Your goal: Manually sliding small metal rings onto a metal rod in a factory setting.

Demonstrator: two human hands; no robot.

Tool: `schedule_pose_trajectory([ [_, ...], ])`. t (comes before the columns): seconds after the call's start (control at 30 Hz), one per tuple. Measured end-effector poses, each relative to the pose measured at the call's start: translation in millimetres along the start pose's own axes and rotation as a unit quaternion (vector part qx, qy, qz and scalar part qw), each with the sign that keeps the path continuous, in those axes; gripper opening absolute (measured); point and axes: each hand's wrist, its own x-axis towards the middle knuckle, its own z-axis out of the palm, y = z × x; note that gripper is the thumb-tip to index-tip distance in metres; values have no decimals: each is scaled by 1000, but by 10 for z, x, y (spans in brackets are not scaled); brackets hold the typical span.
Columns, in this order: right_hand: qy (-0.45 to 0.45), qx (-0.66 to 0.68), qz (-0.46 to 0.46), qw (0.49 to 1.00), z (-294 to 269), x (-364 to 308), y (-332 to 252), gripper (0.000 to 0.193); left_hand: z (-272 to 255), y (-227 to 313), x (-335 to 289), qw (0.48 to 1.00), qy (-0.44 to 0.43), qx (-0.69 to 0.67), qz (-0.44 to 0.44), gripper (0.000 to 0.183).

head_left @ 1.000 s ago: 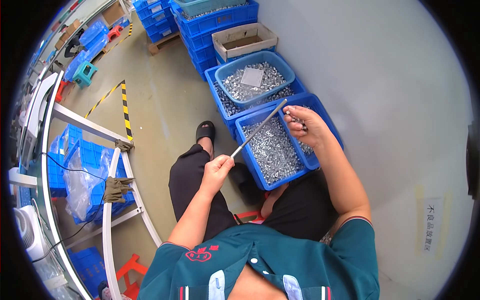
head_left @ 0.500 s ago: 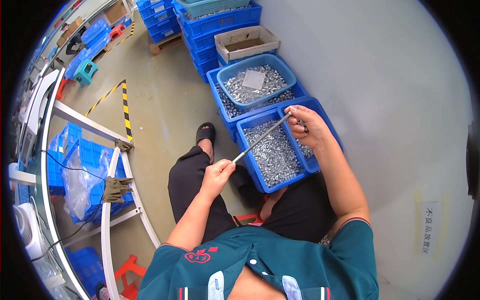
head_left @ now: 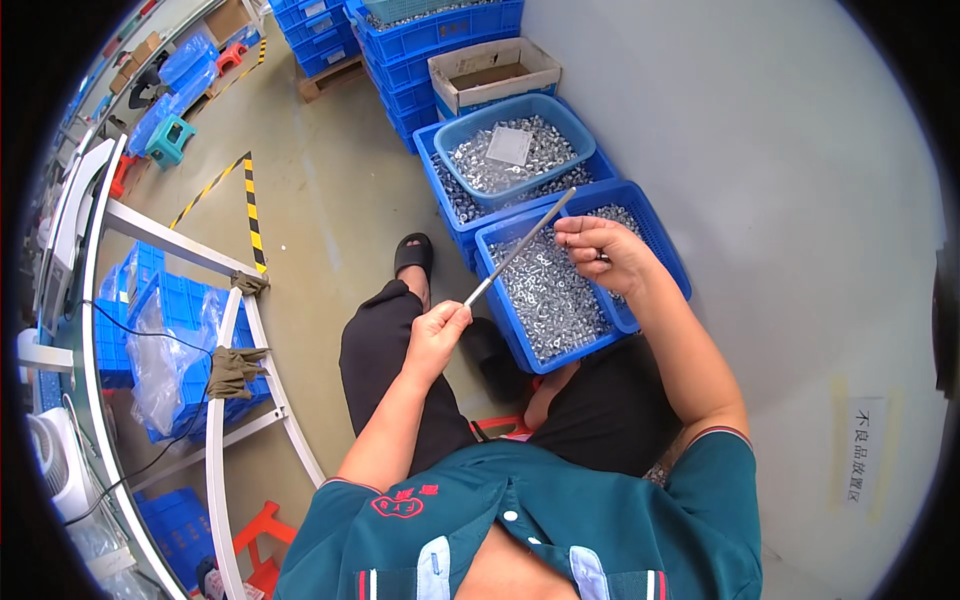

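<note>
On the near right, a blue bin (head_left: 580, 353). Right hand (head_left: 612, 256) over it, half curled, can't tell if pinching anything; left hand (head_left: 436, 340) clenched round the near end of a grey rod (head_left: 515, 252), slanting far and right over small metal parts (head_left: 555, 300).

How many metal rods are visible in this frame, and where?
1: the metal rod is gripped in the left hand and slants up over the blue tray, its far end apart from the right hand. Others could be hidden.
</note>
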Motion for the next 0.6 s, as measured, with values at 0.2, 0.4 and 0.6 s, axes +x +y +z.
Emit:
schedule_pose_trajectory([
  [0.2,-5,20,-61,998,-84,19,-93,18,-29,-28,-45,1000,-6,16,7,19],
  [0.4,-11,67,-99,993,-27,-21,-93,25,-26,-39,-62,999,-22,36,13,19],
  [0.6,4,-20,-129,991,14,-20,-106,19,-32,-74,-60,997,-13,65,27,18],
])
